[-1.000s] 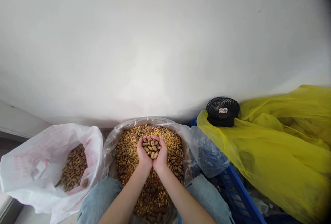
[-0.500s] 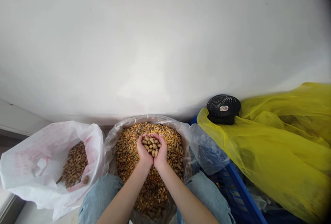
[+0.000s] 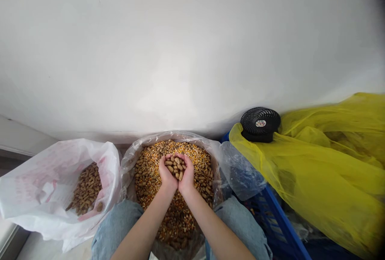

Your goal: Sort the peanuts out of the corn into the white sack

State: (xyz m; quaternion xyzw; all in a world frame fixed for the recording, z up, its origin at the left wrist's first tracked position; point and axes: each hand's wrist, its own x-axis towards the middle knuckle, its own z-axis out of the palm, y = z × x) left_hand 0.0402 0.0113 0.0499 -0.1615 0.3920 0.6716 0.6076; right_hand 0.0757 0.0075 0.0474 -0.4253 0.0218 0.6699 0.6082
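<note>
Fingers (image 3: 163,165): curved upward on both hands and drawn close together, with the fingertips of the two hands meeting above a load of peanuts; the fingers are neither spread wide nor empty.

Left hand (image 3: 166,174): cupped at lower middle of the frame, pressed against the other hand along its edge.

Right hand (image 3: 188,174): cupped in the same way, mirroring the left.

Held load: peanuts in the shell (image 3: 176,167) are cradled in the hollow formed by both palms.

Below the hands: corn kernels (image 3: 201,168) mixed with peanuts are contained in a clear plastic bag (image 3: 168,136). Whether the hands touch the mix cannot be told.

Lower left: a white plastic bag (image 3: 36,196) with pink print is held open just beside the clear bag, with shelled-looking brown peanuts (image 3: 86,190) inside.

Lower edge: denim-clad knees (image 3: 122,222) are seen on either side of the clear bag.

Right: a black fan (image 3: 260,123) is rested on a yellow plastic sheet (image 3: 325,172), above a blue crate (image 3: 278,228).

Upper frame: a white wall (image 3: 192,51) is filled across.
</note>
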